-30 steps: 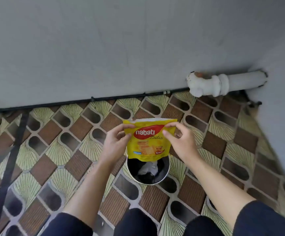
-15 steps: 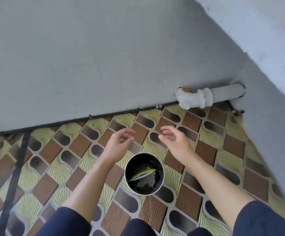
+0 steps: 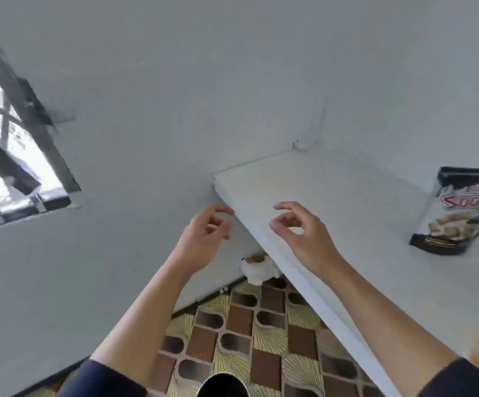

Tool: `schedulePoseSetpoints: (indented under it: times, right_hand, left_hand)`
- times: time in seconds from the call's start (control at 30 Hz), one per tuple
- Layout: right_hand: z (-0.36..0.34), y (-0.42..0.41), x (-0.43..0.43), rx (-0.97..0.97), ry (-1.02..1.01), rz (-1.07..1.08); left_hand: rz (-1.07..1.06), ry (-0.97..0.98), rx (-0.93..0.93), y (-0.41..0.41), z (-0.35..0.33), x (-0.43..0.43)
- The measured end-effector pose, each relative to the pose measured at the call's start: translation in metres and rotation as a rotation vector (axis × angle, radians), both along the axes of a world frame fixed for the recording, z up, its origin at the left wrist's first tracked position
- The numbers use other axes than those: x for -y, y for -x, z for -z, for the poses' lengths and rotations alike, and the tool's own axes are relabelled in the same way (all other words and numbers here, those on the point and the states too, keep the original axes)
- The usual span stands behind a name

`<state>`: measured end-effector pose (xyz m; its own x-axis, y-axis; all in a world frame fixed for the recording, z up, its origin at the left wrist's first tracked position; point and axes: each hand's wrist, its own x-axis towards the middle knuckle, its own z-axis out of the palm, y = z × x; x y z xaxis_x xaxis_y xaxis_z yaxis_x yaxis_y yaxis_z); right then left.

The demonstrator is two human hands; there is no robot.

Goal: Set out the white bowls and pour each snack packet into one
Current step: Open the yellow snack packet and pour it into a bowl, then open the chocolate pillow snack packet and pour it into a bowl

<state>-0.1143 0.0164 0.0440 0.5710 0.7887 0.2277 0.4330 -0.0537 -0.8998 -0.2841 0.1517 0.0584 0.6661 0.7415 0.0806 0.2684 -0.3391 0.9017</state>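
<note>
Worktop (image 3: 361, 224): flat white slab, matte painted surface, square thick edge, running into the wall corner.

Snack packet (image 3: 459, 213): glossy black pouch, red lettering and pictured wafer pieces; stands upright on the worktop at the right edge of view, well apart from both hands. No white bowl can be made out; pale and orange blurs at the far right are too smeared to tell.

Left hand (image 3: 206, 239): bare, empty, fingers loosely curled, in the air just left of the worktop's corner.

Right hand (image 3: 301, 233): bare, empty, thumb and forefinger curved toward each other without closing, above the worktop's near edge. Dark sleeves at both forearms.

Floor (image 3: 261, 339): patterned tiles, brown squares, dark ovals, yellow fans.

Bin (image 3: 222, 386): round metal rim, dark interior, cut off by the bottom edge.

Pipe (image 3: 257, 267): white, bulbous joint under the worktop.

Window (image 3: 9, 156): dark metal frame, upper left.

Change from half a second ago: view has swung upward; bin has dropped from centre to the bottom edge; worktop, packet and window have come into view; hands remain empty.
</note>
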Motion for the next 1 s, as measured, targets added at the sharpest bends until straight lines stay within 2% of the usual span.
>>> schedulePoseSetpoints:
  times: [0.27,0.57,0.73,1.0]
  right_hand:
    - [-0.042,-0.08,0.156,0.056,-0.084,0.291]
    - [-0.042,-0.148,0.309,0.107,-0.177,0.562]
    - [-0.039,-0.189,0.32,0.131,-0.143,0.588]
    - [-0.045,-0.293,0.26,0.318,-0.011,0.641]
  left_hand:
    - [0.266,-0.084,0.097,-0.129,-0.049,0.109]
    - [0.428,-0.078,0.138,-0.233,-0.037,0.23]
    - [0.409,-0.075,0.171,-0.284,-0.032,0.243]
    - [0.302,-0.344,0.151,-0.4,-0.03,0.196]
